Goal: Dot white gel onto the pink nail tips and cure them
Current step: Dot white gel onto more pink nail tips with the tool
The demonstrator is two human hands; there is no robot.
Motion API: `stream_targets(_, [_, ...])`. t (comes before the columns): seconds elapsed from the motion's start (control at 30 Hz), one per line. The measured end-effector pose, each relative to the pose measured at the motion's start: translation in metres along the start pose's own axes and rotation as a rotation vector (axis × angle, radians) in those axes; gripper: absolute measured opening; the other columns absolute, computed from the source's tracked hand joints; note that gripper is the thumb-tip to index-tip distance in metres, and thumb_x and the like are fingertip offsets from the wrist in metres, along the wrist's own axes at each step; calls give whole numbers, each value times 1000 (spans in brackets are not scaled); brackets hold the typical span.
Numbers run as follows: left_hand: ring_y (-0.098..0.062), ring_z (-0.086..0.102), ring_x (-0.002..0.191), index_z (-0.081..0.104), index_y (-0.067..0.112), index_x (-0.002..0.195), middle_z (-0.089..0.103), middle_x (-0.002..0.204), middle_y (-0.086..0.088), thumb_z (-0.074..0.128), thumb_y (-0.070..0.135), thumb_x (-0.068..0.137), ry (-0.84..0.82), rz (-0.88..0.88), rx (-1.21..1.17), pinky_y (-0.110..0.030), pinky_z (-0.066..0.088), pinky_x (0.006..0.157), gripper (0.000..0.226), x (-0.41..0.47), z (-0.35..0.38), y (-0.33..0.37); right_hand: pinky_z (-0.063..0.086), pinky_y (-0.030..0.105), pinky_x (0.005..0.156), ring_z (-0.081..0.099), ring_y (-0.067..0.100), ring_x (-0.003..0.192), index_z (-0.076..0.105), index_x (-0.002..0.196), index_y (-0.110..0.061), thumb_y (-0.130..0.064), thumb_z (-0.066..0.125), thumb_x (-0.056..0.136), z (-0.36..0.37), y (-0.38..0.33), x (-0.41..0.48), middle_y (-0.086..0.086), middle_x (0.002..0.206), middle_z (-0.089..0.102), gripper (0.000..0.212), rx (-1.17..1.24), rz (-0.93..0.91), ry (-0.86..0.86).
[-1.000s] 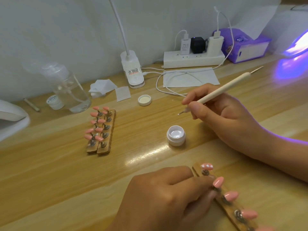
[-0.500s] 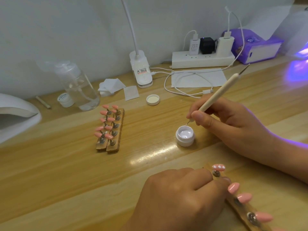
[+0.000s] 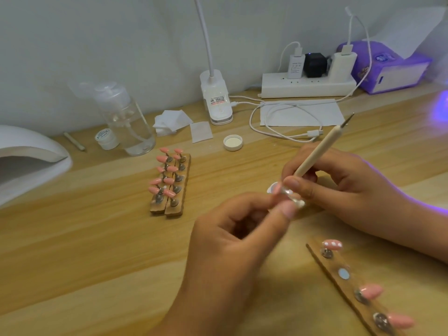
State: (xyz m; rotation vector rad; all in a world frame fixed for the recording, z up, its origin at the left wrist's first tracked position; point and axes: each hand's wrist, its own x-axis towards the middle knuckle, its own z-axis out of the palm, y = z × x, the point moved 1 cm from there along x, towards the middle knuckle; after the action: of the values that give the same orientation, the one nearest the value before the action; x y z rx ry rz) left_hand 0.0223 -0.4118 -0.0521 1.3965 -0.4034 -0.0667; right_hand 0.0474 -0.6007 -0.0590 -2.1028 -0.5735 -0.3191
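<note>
Nail-art workstation, small desk setup, wooden desk [image 3: 72,251] against plain white wall [image 3: 97,44], white curing lamp [image 3: 26,156] at left edge, pink nail tips [image 3: 161,158] on wooden holder strips [image 3: 185,180], clear pump bottle [image 3: 126,122], square wipes [image 3: 171,121], power strip [image 3: 308,87] with chargers [image 3: 315,65]

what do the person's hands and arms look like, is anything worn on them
Both are bare. The left hand and right hand show no gloves, rings, watch or bracelet, and no sleeve reaches into view on either forearm. The thumbnails look short and unpainted. A purple glow edges the right forearm.
</note>
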Motion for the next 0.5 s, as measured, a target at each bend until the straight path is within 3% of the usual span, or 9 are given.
stream_targets(0.13, [5, 52, 53, 78, 22, 80, 63, 65, 16, 85, 25, 64, 144, -149, -146, -6, 38, 49, 18, 13, -10, -8, 42, 19, 68, 52, 14, 75, 67, 91, -24, -26, 63, 88, 0, 1, 0, -5, 84, 62, 6, -33, 19, -16])
stream_targets(0.27, [0, 53, 59, 73, 26, 77, 61, 70, 13, 76, 37, 65, 136, -152, -161, -12, 41, 50, 17, 14, -12, -7, 42, 19, 69, 52, 17, 76, 68, 91, -23, -27, 62, 88, 0, 0, -1, -4, 84, 62, 7, -41, 24, -16])
stream_targets(0.5, [-12, 69, 68, 69, 29, 67, 73, 76, -5, 73, 34, 62, 88, -169, -141, -15, 48, 55, 8, 11, -11, -7, 43, 20, 72, 54, 15, 78, 67, 92, -23, -32, 64, 88, -2, -3, -2, -12, 87, 63, 10, 65, 6, 77])
